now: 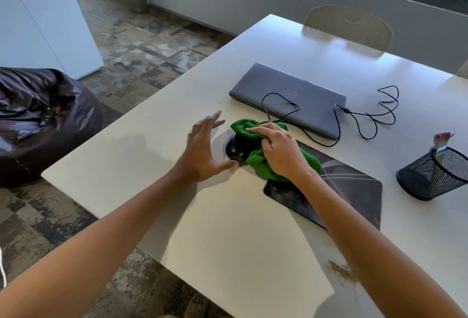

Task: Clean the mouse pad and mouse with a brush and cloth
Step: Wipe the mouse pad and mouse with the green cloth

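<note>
A black mouse (236,149) rests on the white table just left of the dark mouse pad (354,186). My right hand (279,151) is shut on a green cloth (258,163) and presses it over the right side of the mouse, index finger stretched out on the cloth. My left hand (202,150) is spread flat to the left of the mouse, fingers apart, thumb tip touching the mouse's near edge. The mouse's black cable (281,112) loops across a closed laptop. A brush (440,144) stands bristles up in a mesh cup at the right.
A closed grey laptop (286,92) lies behind the mouse. A black mesh cup (435,174) stands near the right edge. A beige chair (349,27) is at the table's far side, a dark beanbag (38,120) on the floor at left. A brown stain (342,271) marks the near table edge.
</note>
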